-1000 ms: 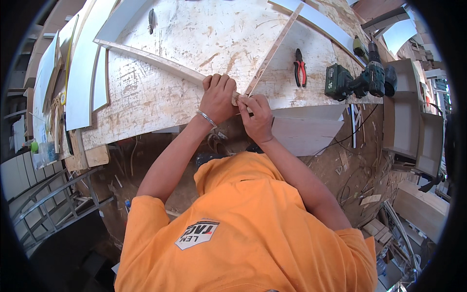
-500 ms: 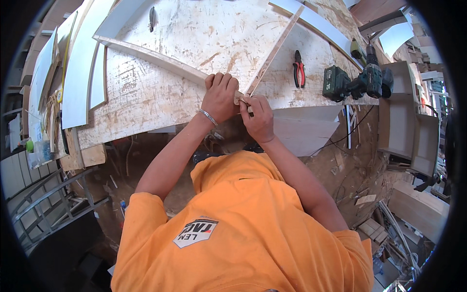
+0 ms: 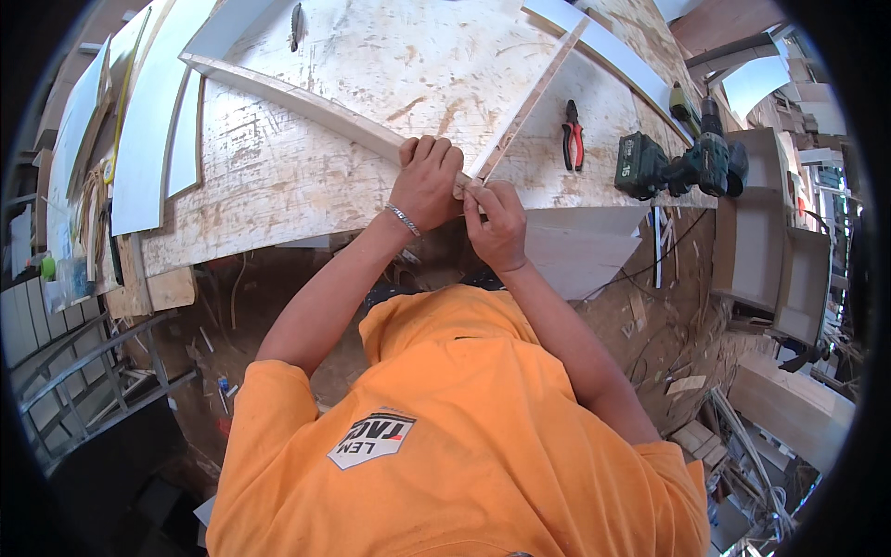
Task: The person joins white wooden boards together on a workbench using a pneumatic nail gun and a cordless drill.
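A frame of narrow wooden boards stands on edge on the worn white workbench (image 3: 399, 56). Its left board (image 3: 297, 102) runs from the far left to the near corner, where the right board (image 3: 534, 97) meets it. My left hand (image 3: 427, 181) is closed over the near end of the left board. Beside it, at the same corner, my right hand (image 3: 497, 223) has its thumb and fingers pinched together. Whatever sits between those fingertips is too small to make out.
Red-handled pliers (image 3: 573, 139) and a green cordless drill (image 3: 682, 167) lie on the bench to the right. White panels (image 3: 148, 139) lean at the left, near a metal rack (image 3: 102, 390). A drawer-like box (image 3: 752, 223) stands at the right. Scraps litter the floor.
My hands stay at the frame's corner. The right fingers have shifted slightly against it, and the whole view has moved a little.
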Demonstrator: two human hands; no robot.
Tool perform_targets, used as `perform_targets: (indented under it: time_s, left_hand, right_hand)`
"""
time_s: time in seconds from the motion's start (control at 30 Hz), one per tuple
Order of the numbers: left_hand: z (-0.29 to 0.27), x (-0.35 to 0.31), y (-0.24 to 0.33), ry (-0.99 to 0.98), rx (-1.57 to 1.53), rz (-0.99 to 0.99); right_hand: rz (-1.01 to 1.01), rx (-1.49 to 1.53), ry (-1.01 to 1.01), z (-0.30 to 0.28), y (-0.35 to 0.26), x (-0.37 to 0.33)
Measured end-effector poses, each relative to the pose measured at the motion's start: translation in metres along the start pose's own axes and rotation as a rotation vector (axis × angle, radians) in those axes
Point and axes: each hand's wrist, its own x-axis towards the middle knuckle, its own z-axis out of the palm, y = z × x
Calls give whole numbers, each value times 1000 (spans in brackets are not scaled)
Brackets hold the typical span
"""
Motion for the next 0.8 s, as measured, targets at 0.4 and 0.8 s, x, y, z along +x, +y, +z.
perform_targets:
  time_s: [0.4, 0.8]
  left_hand:
    - [1, 4, 7, 35, -22, -24]
    - [11, 13, 16, -30, 87, -48]
  right_hand:
    - [181, -29, -117, -46, 14, -43]
    - [868, -878, 802, -401, 341, -76]
